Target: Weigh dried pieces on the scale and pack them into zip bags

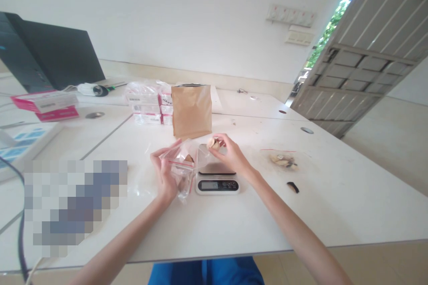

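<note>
My left hand [165, 173] is closed around a clear zip bag [182, 164] with red seal lines and a brownish piece inside. Pinched in my right hand [230, 153] are a few pale, dark-edged dried slices [213, 144], above the steel plate of a small digital scale [218, 185]. Its display is too blurred to read. The bag touches or overlaps the scale's left side; which one I cannot tell. Right of the scale lies another clear zip bag [283, 160] with several pale slices. A single dark-edged piece [293, 187] rests nearer the front.
A brown paper pouch [192, 111] stands behind the scale. Pink and white boxes [147, 106] are stacked beside it, with more pink boxes [56, 106] further left. A black computer case [63, 53] stands at back left. A cable [22, 231] hangs at the left edge.
</note>
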Motion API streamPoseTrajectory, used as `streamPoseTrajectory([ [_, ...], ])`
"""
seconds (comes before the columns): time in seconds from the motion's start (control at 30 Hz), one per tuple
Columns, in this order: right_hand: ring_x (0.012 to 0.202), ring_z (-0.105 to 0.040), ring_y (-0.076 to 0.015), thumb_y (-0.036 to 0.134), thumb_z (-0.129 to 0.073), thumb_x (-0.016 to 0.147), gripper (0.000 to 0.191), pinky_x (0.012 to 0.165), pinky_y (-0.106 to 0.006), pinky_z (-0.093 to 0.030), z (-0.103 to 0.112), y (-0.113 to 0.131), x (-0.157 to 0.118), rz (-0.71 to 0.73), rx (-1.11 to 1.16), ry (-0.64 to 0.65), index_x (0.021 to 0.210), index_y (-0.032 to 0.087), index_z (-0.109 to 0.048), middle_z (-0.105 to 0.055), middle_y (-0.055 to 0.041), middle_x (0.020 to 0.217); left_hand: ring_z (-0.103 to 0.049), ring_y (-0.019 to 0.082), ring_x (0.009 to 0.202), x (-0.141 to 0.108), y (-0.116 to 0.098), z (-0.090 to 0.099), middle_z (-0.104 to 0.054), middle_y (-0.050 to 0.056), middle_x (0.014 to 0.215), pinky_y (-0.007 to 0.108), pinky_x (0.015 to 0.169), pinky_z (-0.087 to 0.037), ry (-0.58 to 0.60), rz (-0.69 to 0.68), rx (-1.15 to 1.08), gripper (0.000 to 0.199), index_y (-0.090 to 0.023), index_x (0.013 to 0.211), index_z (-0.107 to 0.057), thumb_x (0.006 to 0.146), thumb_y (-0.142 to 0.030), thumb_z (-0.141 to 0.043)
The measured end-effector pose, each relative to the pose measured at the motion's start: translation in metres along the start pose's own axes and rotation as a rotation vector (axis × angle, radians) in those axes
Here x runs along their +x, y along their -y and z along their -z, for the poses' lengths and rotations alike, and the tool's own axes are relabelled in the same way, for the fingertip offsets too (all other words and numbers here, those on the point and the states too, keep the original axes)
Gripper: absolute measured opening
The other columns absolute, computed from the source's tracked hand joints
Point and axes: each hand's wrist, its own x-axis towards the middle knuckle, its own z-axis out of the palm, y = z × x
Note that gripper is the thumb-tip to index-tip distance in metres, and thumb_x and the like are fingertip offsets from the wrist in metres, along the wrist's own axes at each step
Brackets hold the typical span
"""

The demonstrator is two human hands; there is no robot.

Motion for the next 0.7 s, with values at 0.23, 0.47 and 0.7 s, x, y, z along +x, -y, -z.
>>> streamPoseTrajectory([
  [0.23,0.102,-0.059,-0.0169,0.042,-0.058,0.086,0.028,0.092,-0.034,-0.043,0.023,0.063,0.002,0.166,0.088,0.078,0.107,0.025,-0.053,-0.062,-0.0036,0.11,-0.059,0.028,0.114,-0.01,0.004,0.004,-0.063,0.013,0.119,0.053,0.099,-0.042,0.163,-0.133,-0.003,0.026,-0.027,0.101,-0.043,0.088,-0.049,-0.047],
  [0.47,0.113,-0.052,-0.0189,0.036,-0.051,0.092,0.022,0.102,-0.04,-0.035,0.029,0.072,-0.014,0.184,-0.05,0.109,0.11,0.027,-0.056,-0.06,-0.0038,0.115,-0.062,0.025,0.11,-0.014,-0.004,-0.002,-0.066,0.009,0.116,0.048,0.095,-0.045,0.092,-0.073,-0.001,0.028,-0.026,0.099,-0.043,0.088,-0.051,-0.046],
  [0.7,0.103,-0.055,-0.0177,0.036,-0.041,0.095,0.024,0.093,-0.034,-0.044,0.025,0.072,-0.046,-0.035,0.069,0.048,0.11,0.024,-0.055,-0.058,-0.0055,0.11,-0.067,0.024,0.093,-0.011,-0.03,-0.017,-0.072,0.006,0.092,0.036,0.078,-0.054,-0.236,0.342,-0.105,0.032,-0.022,0.086,-0.055,0.083,-0.052,-0.042],
])
